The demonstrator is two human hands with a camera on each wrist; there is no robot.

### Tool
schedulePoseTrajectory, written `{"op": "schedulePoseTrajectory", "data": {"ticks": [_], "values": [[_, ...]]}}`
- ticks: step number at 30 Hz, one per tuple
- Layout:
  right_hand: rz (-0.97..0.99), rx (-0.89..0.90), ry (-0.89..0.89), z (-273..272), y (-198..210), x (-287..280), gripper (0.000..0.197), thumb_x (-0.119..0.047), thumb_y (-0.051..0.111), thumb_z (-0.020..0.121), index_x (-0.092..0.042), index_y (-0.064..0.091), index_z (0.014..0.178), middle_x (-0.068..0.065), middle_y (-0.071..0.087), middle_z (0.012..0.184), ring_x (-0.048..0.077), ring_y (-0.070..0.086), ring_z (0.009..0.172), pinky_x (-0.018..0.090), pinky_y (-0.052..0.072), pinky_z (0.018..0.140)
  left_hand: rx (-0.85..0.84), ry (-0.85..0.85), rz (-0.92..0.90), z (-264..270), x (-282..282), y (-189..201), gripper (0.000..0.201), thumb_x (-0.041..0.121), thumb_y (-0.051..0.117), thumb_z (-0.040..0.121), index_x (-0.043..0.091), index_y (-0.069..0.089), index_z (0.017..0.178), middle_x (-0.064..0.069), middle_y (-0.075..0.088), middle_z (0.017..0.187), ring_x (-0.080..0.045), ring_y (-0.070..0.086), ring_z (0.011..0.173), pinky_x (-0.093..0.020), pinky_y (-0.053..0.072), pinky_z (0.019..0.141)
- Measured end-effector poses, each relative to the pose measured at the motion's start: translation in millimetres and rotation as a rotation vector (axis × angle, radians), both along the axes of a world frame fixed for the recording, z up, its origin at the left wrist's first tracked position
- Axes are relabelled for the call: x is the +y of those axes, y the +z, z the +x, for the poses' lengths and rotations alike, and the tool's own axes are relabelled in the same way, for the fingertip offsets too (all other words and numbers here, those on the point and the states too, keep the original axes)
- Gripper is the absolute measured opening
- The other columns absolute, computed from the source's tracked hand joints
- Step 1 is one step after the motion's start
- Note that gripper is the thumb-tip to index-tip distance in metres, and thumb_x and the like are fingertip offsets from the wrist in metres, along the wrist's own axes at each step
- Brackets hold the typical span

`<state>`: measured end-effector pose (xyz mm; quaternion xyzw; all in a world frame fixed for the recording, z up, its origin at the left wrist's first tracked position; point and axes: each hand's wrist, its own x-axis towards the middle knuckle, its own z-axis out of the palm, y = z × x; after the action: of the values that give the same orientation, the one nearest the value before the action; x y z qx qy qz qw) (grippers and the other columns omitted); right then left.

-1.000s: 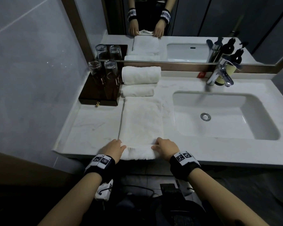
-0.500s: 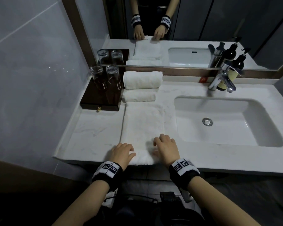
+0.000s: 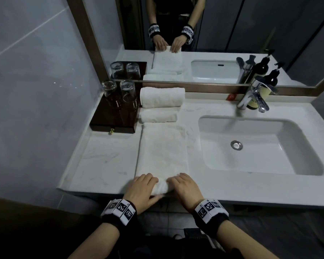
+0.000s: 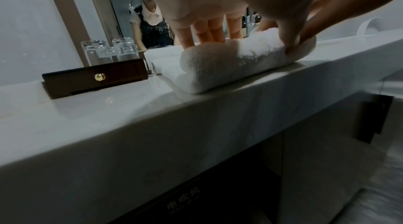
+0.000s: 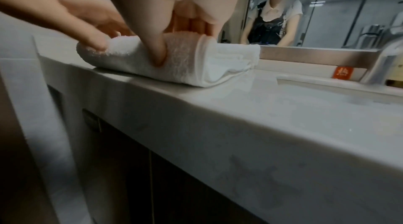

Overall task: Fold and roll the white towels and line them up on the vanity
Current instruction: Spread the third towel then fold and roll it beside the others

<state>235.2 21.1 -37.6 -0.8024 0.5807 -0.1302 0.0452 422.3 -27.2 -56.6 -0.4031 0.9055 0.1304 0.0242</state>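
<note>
A long folded white towel [image 3: 163, 152] lies flat on the vanity [image 3: 105, 161], running from the front edge toward the mirror. Its near end is rolled into a short roll [image 3: 162, 187]. My left hand [image 3: 143, 186] and right hand [image 3: 185, 186] sit side by side on that roll, fingers curled over the top and thumbs pressed into its near side. The left wrist view shows the roll [image 4: 229, 62] under my fingers [image 4: 207, 33]. In the right wrist view my thumb [image 5: 159, 50] digs into the roll [image 5: 135, 59]. Two finished rolled towels [image 3: 162, 97] [image 3: 158, 115] lie at the back.
A dark wooden tray [image 3: 110, 118] with two upturned glasses [image 3: 108, 90] stands at the back left, beside the rolled towels. The sink basin [image 3: 251, 146] lies right of the towel, with a chrome faucet [image 3: 254, 96] and dark pump bottles [image 3: 273, 79] behind it. A mirror lines the back wall.
Both hands have come in from the towel's outer corners onto the top of the near end. The near end has turned over into a thicker roll, moving slightly away from the edge.
</note>
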Motion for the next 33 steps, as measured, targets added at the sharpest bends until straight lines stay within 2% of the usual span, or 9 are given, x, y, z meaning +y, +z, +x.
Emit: {"op": "schedulePoseTrajectory", "data": {"ticks": [4, 7, 9, 12, 14, 19, 26, 29, 33], "values": [[0.093, -0.063, -0.089, 1, 3, -3, 0.034, -0.002, 0.080, 0.048, -0.010, 0.065, 0.078, 0.001, 0.064, 0.057, 0.022, 0.061, 0.055, 0.023, 0.045, 0.063, -0.004, -0.027, -0.023, 1, -8, 2, 0.037, 0.031, 0.048, 0.092, 0.018, 0.046, 0.126, 0.000, 0.053, 0.123, -0.023, 0.051, 0.110, -0.030, 0.038, 0.093], [0.258, -0.030, -0.145, 0, 2, -12, 0.025, -0.009, 0.054, 0.081, -0.008, 0.057, 0.106, 0.008, 0.067, 0.090, 0.029, 0.059, 0.089, 0.031, 0.041, 0.091, -0.039, 0.001, -0.055, -4, -14, 6, 0.033, 0.024, 0.043, 0.095, 0.020, 0.045, 0.127, 0.002, 0.057, 0.121, -0.023, 0.053, 0.108, -0.031, 0.033, 0.095], [0.190, 0.066, -0.177, 1, 5, -15, 0.025, -0.013, 0.053, 0.080, -0.015, 0.060, 0.104, 0.002, 0.066, 0.093, 0.025, 0.060, 0.093, 0.036, 0.039, 0.102, -0.098, 0.037, -0.063, -7, -19, 7, 0.032, 0.022, 0.040, 0.096, 0.024, 0.041, 0.128, 0.006, 0.056, 0.121, -0.020, 0.052, 0.110, -0.033, 0.029, 0.096], [-0.002, 0.155, -0.170, 6, 9, -13, 0.025, -0.015, 0.051, 0.069, -0.021, 0.067, 0.088, -0.003, 0.066, 0.089, 0.018, 0.065, 0.086, 0.040, 0.048, 0.095, -0.123, 0.088, -0.023, -14, -29, 8, 0.039, 0.013, 0.043, 0.092, 0.026, 0.039, 0.128, 0.007, 0.058, 0.121, -0.019, 0.051, 0.114, -0.034, 0.027, 0.098], [-0.043, 0.137, -0.126, 6, 4, -9, 0.029, -0.014, 0.045, 0.072, -0.018, 0.067, 0.090, -0.002, 0.066, 0.093, 0.020, 0.065, 0.084, 0.036, 0.042, 0.089, -0.123, 0.116, 0.017, -18, -34, 9, 0.044, 0.008, 0.042, 0.089, 0.026, 0.039, 0.129, 0.007, 0.058, 0.123, -0.018, 0.050, 0.116, -0.035, 0.028, 0.098], [-0.080, 0.097, -0.081, -3, -8, -8, 0.025, -0.010, 0.050, 0.080, -0.014, 0.070, 0.094, 0.000, 0.069, 0.092, 0.020, 0.066, 0.079, 0.029, 0.054, 0.077, -0.177, 0.121, 0.057, -30, -45, 13, 0.048, 0.007, 0.036, 0.081, 0.027, 0.042, 0.125, 0.004, 0.060, 0.120, -0.020, 0.051, 0.114, -0.036, 0.029, 0.096], [0.019, 0.059, -0.019, -6, 2, -30, 0.034, -0.016, 0.089, 0.043, -0.017, 0.074, 0.073, -0.007, 0.072, 0.072, 0.010, 0.069, 0.067, 0.018, 0.056, 0.068, -0.219, 0.051, -0.133, -42, -56, 29, 0.027, 0.021, 0.051, 0.087, 0.026, 0.059, 0.112, 0.004, 0.062, 0.110, -0.019, 0.058, 0.105, -0.036, 0.035, 0.093], [0.042, 0.016, -0.022, -7, 3, -36, 0.039, -0.019, 0.091, 0.037, -0.019, 0.074, 0.072, -0.009, 0.073, 0.073, 0.008, 0.070, 0.068, 0.016, 0.055, 0.067, -0.105, -0.008, -0.227, -41, -39, 30, 0.028, 0.031, 0.080, 0.056, 0.027, 0.068, 0.081, 0.009, 0.063, 0.080, -0.014, 0.063, 0.074, -0.027, 0.040, 0.073], [0.062, -0.015, -0.029, -8, 3, -42, 0.046, -0.019, 0.092, 0.034, -0.018, 0.076, 0.077, -0.008, 0.074, 0.076, 0.008, 0.070, 0.070, 0.018, 0.057, 0.068, -0.129, 0.030, -0.226, -38, -28, 22, 0.045, 0.033, 0.083, 0.042, 0.027, 0.067, 0.084, 0.006, 0.064, 0.080, -0.016, 0.063, 0.072, -0.030, 0.052, 0.062]]}}
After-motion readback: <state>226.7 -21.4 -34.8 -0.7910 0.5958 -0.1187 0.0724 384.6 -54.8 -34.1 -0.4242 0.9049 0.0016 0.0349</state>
